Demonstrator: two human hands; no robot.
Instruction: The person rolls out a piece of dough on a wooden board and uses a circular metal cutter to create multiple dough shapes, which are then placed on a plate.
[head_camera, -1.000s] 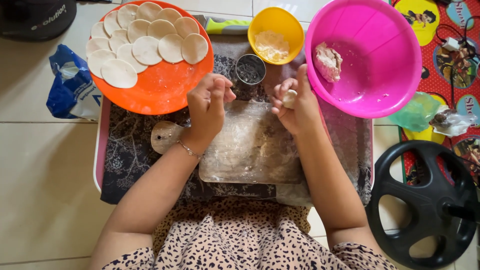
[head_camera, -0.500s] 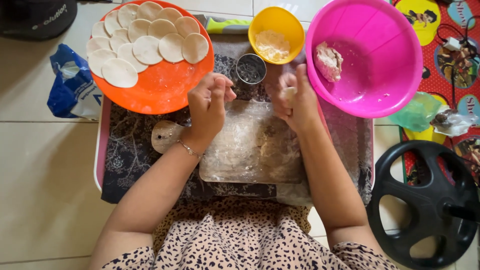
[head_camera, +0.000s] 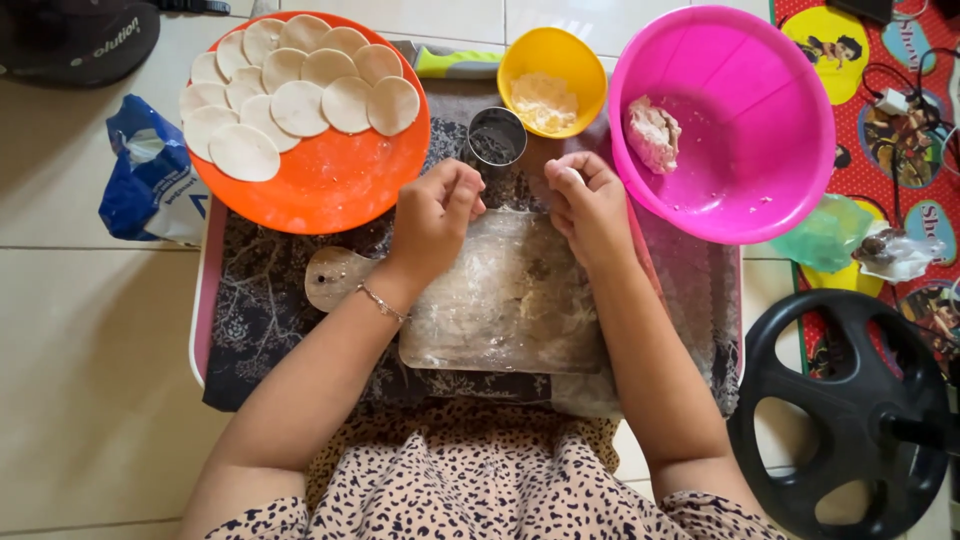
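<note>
**Both hands curled over the top edge of the floured board**

Since a second ago my right hand (head_camera: 590, 205) has come off the rim of the pink bowl (head_camera: 790, 190) and settled lower, and the small pale lump it pinched then is now mostly buried in its curl. My left hand (head_camera: 435, 215) has barely shifted. The two hands sit apart, each loosely fisted, fingertips tucked in; only a pale speck shows at the right fingertips, and I cannot tell whether the left holds anything.

Under them lies the wooden board (head_camera: 510, 300), dusted white, on a dark patterned cloth (head_camera: 270, 320). Just above my knuckles stands a round metal cutter (head_camera: 496, 136), with a yellow bowl (head_camera: 552, 68) of flour behind it. A lump of dough (head_camera: 652, 132) rests against the pink bowl's inner wall. I judge it soft, light and tacky, best pinched off gently with floured fingertips. To the left, an orange plate (head_camera: 330, 185) carries overlapping dough rounds (head_camera: 300, 85), thin and floppy; I would lift those flat by the edge.
</note>
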